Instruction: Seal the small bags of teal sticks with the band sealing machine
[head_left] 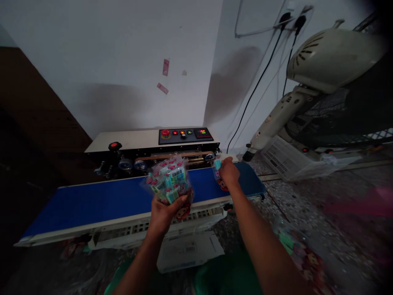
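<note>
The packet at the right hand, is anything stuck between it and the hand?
No, nothing visible is in between: the right hand already has hold of the packet, over the right part of the blue belt. The other packets are off to the left, in the left hand.

Plain blue belt, pink-and-turquoise packets

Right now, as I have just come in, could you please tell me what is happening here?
At a machine with a blue belt, a person's left hand holds a bunch of clear printed packets over the belt. The right hand holds a single packet toward the belt's right end. Lights glow on the control panel.
</note>
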Demonstrator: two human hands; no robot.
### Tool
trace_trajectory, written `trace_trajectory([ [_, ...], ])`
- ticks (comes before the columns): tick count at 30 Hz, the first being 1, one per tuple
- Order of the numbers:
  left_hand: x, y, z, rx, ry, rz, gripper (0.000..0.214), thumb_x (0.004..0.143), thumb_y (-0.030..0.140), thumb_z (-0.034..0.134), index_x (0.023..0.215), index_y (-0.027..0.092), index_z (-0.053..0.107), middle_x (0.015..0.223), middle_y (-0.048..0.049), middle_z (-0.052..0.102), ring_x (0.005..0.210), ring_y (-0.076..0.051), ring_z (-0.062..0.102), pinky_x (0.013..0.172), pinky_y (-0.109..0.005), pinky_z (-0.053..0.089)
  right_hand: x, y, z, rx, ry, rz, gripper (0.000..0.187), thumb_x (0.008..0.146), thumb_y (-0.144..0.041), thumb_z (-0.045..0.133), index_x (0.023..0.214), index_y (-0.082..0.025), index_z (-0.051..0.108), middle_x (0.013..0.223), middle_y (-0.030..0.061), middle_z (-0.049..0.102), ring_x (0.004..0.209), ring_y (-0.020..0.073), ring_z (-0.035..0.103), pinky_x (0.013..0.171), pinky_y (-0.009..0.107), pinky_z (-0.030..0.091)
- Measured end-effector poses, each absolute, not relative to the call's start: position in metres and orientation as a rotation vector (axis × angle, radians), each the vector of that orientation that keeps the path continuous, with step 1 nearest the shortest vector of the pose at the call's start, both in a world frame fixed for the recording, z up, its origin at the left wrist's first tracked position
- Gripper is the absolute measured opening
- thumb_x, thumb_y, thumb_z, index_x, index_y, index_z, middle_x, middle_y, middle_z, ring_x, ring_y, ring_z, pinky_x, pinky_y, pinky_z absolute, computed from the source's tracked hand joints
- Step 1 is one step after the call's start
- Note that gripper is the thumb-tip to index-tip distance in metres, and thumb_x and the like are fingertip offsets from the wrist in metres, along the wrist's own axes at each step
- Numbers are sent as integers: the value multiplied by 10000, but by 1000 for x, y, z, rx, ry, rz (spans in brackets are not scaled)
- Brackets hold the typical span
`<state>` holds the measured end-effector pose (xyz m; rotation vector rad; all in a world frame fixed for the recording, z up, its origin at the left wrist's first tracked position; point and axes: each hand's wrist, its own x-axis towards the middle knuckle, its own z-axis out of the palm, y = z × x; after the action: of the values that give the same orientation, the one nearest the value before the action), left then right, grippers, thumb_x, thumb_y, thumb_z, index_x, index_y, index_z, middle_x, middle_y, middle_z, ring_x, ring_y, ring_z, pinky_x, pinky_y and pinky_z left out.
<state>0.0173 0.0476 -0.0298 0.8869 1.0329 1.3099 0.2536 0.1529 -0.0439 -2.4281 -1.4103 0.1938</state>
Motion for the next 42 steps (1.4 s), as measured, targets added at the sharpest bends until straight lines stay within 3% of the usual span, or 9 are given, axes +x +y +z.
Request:
trace_trajectory([
  [6, 17, 47, -32, 890, 1029, 1276, 388, 569, 254, 791, 907, 102, 680, 842, -105, 735, 759, -266, 690, 702, -369, 561, 217, 140, -33, -2019, -1557, 108, 213, 886, -297, 406, 968, -147, 533, 918, 135, 629, 893, 215, 580, 744, 296, 403],
  [10, 17, 47, -28, 901, 1028, 1305, 362, 569, 230, 791, 900, 127, 686, 828, -73, 738, 733, -235, 691, 695, -329, 558, 187, 97, -10, -1373, -1512, 515, 273, 891, -424, 389, 882, -206, 553, 763, 15, 608, 684, 142, 549, 636, 237, 409],
  [13, 18, 47, -26, 929, 1019, 1314, 347, 578, 225, 785, 900, 137, 691, 862, -63, 737, 760, -222, 687, 732, -315, 548, 167, 74, 4, -1138, -1455, 748, 226, 839, -416, 497, 899, -218, 586, 780, -3, 610, 683, 129, 541, 626, 225, 416],
  [18, 18, 46, -27, 937, 998, 1330, 409, 560, 223, 795, 935, 121, 668, 866, -76, 733, 764, -227, 682, 735, -332, 544, 151, 67, 11, -1072, -1385, 710, 162, 823, -349, 542, 803, -207, 617, 761, 0, 596, 711, 132, 532, 658, 240, 414],
  [27, 18, 45, -27, 940, 1033, 1295, 459, 554, 226, 799, 977, 124, 652, 901, -81, 726, 807, -236, 676, 742, -333, 540, 155, 69, 7, -1034, -1192, 735, 160, 878, -357, 446, 826, -214, 497, 765, -10, 531, 728, 124, 515, 694, 245, 411],
  [32, 20, 47, -29, 963, 1009, 1330, 431, 555, 215, 799, 950, 128, 652, 867, -68, 728, 766, -218, 677, 721, -314, 539, 156, 69, 8, -1036, -1304, 871, 171, 810, -369, 563, 789, -202, 531, 700, -23, 502, 648, 109, 468, 602, 223, 389],
  [42, 26, 46, -31, 921, 1023, 1332, 457, 554, 225, 801, 969, 128, 636, 851, -66, 734, 756, -234, 687, 683, -314, 557, 149, 63, 5, -1049, -1159, 620, 120, 888, -322, 451, 849, -209, 463, 716, -37, 434, 649, 99, 410, 630, 223, 360],
])
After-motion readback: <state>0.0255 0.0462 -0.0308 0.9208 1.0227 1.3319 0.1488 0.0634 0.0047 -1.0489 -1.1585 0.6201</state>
